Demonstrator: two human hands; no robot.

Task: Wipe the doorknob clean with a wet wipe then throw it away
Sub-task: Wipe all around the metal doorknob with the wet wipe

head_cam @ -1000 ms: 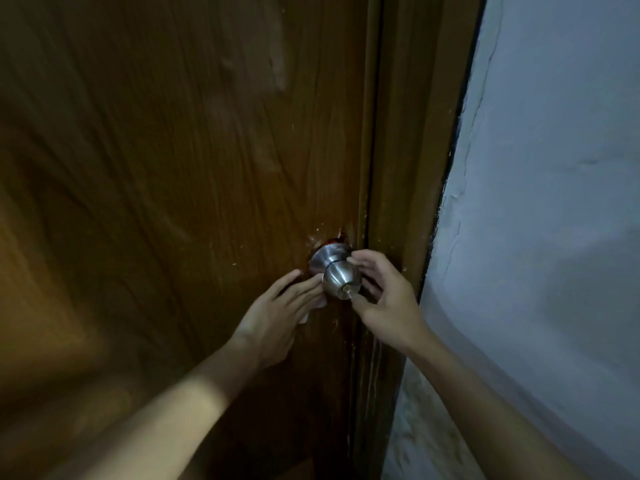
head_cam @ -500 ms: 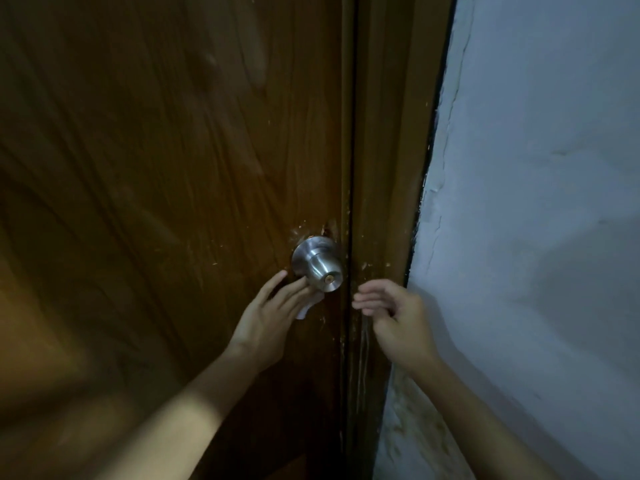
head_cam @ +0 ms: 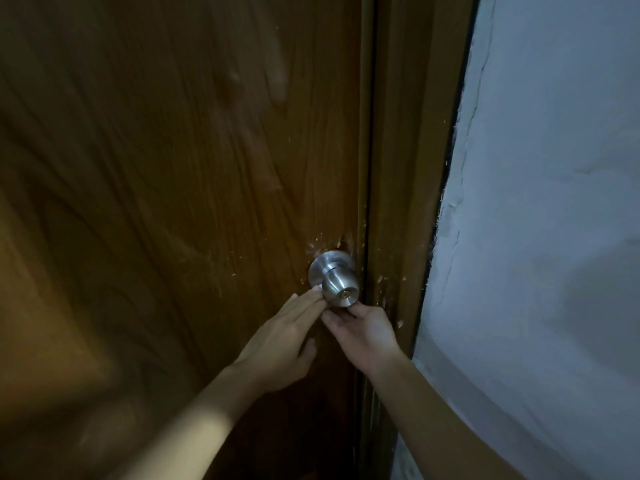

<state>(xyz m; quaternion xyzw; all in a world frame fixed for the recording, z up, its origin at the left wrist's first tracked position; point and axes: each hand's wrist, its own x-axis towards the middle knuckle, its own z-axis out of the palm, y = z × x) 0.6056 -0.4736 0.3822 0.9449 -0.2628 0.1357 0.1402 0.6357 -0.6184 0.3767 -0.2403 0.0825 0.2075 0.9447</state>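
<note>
The left hand (head_cam: 277,344) has straight, close-together fingers (head_cam: 308,299) touching the shiny round silver metal doorknob (head_cam: 337,285); the right hand (head_cam: 367,336) curls its fingers just under it

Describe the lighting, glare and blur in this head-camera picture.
Head view: dim overall; the brushed-metal doorknob catches the brightest highlight; a warm patch of light falls on the left forearm, below the left hand; the wooden door smears with blur toward the left edge; a soft shadow darkens the white wall at lower right.
</note>
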